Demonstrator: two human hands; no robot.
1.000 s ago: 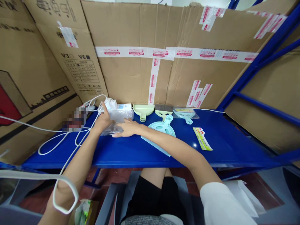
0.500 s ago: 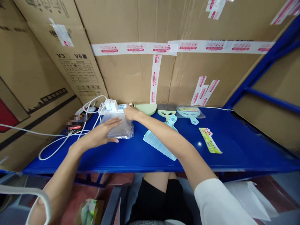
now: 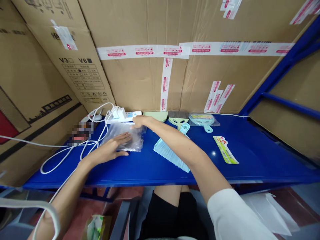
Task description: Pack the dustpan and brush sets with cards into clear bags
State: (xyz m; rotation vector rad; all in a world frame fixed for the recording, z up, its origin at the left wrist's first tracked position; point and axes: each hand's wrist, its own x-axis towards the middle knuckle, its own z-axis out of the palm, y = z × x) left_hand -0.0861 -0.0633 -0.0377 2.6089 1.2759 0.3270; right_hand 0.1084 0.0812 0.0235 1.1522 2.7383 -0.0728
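Observation:
A stack of clear plastic bags (image 3: 135,142) lies on the left part of the blue table. My left hand (image 3: 113,146) rests on the bags' left side, its fingers stretched out and the thumb apart. At their upper right corner is my right hand (image 3: 139,121), fingers bent and pressed together on the plastic, just in front of the white power strip (image 3: 130,115). Under my right forearm lies a light blue brush (image 3: 168,154), partly covered by the arm.
Along the back stand a green dustpan (image 3: 157,116), a green brush (image 3: 178,120) and a bagged blue dustpan (image 3: 206,124). A yellow-green label card (image 3: 225,150) lies to the right. White cables (image 3: 66,151) loop at left; cardboard walls (image 3: 140,80) enclose the table (image 3: 260,150).
My right hand has come down slightly from the power strip onto the bags' upper corner. The bags have spread and shifted a little toward me; my left hand has slid slightly right.

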